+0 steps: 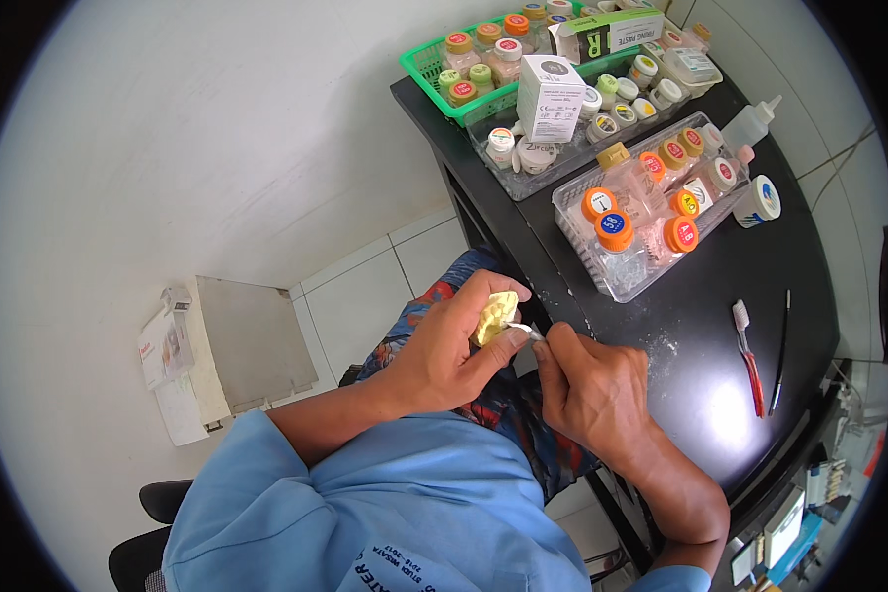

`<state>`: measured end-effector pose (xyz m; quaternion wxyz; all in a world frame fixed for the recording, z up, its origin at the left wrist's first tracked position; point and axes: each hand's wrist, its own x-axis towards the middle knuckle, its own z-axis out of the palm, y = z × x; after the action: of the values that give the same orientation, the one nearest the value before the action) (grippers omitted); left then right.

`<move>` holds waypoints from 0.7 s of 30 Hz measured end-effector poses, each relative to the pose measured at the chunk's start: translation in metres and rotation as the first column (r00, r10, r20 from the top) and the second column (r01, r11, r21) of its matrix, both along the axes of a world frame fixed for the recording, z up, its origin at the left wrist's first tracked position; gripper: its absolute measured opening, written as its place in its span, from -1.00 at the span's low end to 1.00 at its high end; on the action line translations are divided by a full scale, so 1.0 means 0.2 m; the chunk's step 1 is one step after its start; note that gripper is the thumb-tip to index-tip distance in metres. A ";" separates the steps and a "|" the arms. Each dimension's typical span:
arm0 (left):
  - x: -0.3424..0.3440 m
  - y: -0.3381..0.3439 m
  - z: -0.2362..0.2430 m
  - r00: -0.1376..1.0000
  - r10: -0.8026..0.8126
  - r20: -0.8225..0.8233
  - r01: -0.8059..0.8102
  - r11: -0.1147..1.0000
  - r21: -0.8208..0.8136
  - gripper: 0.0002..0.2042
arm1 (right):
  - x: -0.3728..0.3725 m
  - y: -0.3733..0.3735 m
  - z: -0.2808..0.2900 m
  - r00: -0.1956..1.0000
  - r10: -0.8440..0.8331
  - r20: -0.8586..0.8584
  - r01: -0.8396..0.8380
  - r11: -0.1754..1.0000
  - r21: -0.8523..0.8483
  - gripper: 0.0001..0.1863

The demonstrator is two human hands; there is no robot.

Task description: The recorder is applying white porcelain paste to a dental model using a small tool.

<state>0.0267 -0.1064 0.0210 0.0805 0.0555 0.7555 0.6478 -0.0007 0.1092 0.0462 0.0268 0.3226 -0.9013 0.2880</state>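
My left hand is closed round a pale yellow dental cast, which it holds above my lap. Tooth shapes show on the cast's upper side. In my right hand is a small knife with a short, pale metal blade; its handle is mostly hidden by my fingers. The blade lies against the lower right of the cast, close to my left thumb. Whether the tip cuts into the cast cannot be made out.
On the black table stand a clear basket of orange-capped jars, a green basket of jars, a white box and a white tub. A toothbrush and thin black stick lie right. A cabinet stands left.
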 end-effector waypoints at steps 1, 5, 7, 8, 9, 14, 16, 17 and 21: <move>0.00 0.00 0.00 1.000 -0.011 0.006 0.011 1.000 -0.003 -0.72 | 0.00 0.00 0.00 1.000 0.008 0.000 -0.008 1.000 0.000 -0.74; -0.01 -0.02 0.05 0.989 -0.048 0.141 0.048 0.999 0.002 -0.71 | 0.01 0.00 -0.01 1.000 -0.008 -0.010 0.008 1.000 0.003 -0.74; -0.01 -0.01 0.05 0.991 -0.040 0.129 0.040 0.999 0.003 -0.72 | 0.01 0.00 -0.01 1.000 -0.015 -0.009 0.015 1.000 0.006 -0.73; 0.00 -0.01 0.05 0.993 -0.032 0.116 0.032 0.999 0.004 -0.72 | 0.01 0.00 -0.01 1.000 -0.015 -0.008 0.015 1.000 0.007 -0.73; 0.00 -0.01 0.03 0.993 -0.030 0.115 0.030 1.000 0.005 -0.72 | 0.00 -0.01 0.00 1.000 -0.006 -0.007 0.006 1.000 0.008 -0.73; -0.01 0.00 0.05 0.995 -0.032 0.090 0.032 0.999 0.003 -0.74 | 0.00 0.01 -0.01 1.000 -0.002 -0.001 0.002 1.000 0.002 -0.73; 0.00 -0.01 0.04 0.993 -0.038 0.111 0.038 0.999 0.001 -0.74 | 0.00 0.00 -0.01 1.000 -0.017 -0.008 0.017 1.000 0.007 -0.73; 0.00 -0.01 0.04 0.990 -0.043 0.132 0.044 0.999 -0.004 -0.74 | 0.00 0.00 -0.01 1.000 -0.017 -0.008 0.017 1.000 0.008 -0.73; 0.00 0.00 0.03 0.996 -0.014 0.084 0.013 1.000 0.011 -0.75 | 0.00 0.00 -0.01 1.000 -0.003 -0.006 0.004 1.000 0.009 -0.73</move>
<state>0.0272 -0.1058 0.0265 0.1164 0.0335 0.7475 0.6531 -0.0004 0.1090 0.0441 0.0286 0.3220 -0.9030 0.2829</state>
